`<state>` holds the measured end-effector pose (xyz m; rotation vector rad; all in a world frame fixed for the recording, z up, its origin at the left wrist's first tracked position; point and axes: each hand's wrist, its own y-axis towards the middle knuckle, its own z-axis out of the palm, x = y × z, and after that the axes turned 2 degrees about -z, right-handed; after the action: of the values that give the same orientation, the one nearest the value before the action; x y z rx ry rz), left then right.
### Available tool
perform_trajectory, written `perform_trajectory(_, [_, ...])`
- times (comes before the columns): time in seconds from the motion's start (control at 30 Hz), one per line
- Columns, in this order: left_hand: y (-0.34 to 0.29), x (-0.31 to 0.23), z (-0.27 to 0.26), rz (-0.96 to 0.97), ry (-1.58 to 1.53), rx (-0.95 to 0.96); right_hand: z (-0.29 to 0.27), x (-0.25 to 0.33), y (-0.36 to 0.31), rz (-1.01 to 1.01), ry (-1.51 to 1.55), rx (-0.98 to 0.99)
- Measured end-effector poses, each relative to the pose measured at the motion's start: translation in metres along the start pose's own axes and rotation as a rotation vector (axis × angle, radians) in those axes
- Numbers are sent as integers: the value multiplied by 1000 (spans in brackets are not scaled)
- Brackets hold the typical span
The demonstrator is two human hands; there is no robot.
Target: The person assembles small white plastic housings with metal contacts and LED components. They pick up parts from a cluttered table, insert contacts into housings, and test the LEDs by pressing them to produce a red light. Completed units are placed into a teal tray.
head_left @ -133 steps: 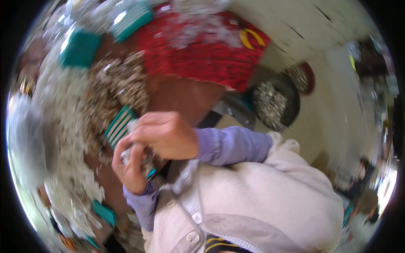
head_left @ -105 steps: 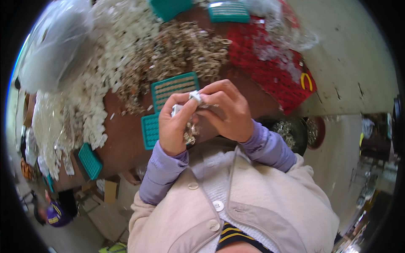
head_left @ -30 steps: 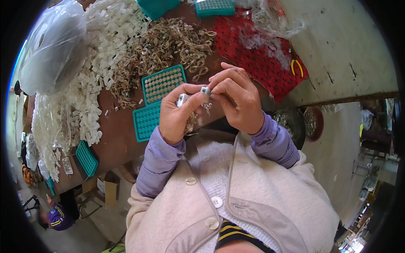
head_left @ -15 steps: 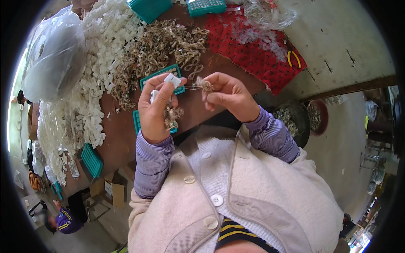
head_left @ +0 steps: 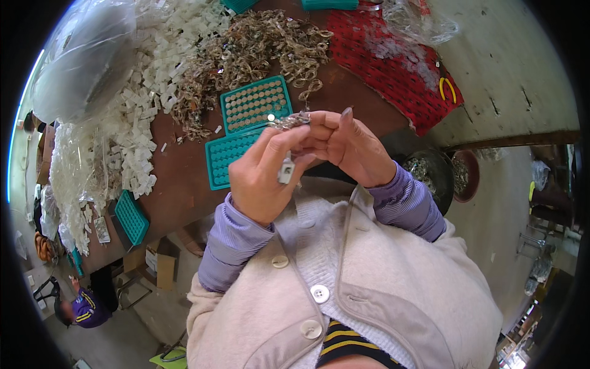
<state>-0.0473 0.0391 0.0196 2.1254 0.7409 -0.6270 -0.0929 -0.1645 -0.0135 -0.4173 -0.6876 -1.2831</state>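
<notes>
In front of my chest my two hands meet. My left hand (head_left: 261,175) is closed, palm down, and a small white plastic tag (head_left: 286,171) pokes out beneath its fingers. At its fingertips is a small bundle of tan cord (head_left: 289,121). My right hand (head_left: 356,147) faces it with fingers stretched out and the thumb raised apart. The right fingertips reach the bundle and are partly hidden behind the left hand. Just beyond lie a teal tray of round button-like pieces (head_left: 257,101) and a teal tray with rows of hollows (head_left: 227,161).
A heap of tan cord loops (head_left: 264,49) and a pile of white plastic tags (head_left: 132,104) cover the table's far left. Pliers with yellow handles (head_left: 447,90) lie by a red cloth (head_left: 369,67). A dark basin (head_left: 441,190) stands at right. Another person (head_left: 86,309) is at lower left.
My hands have come together; the left has turned palm down and moved right. The right thumb and fingers have opened out. The trays now show more fully as the view shifted.
</notes>
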Motion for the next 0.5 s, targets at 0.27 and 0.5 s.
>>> perform_trajectory(0.27, [-9, 0, 11, -202, 4, -240, 11, -18, -4, -58, -215, 4])
perform_trajectory(0.5, [-12, 12, -14, -445, -73, -340, 26, -11, -4, -94, -884, -229])
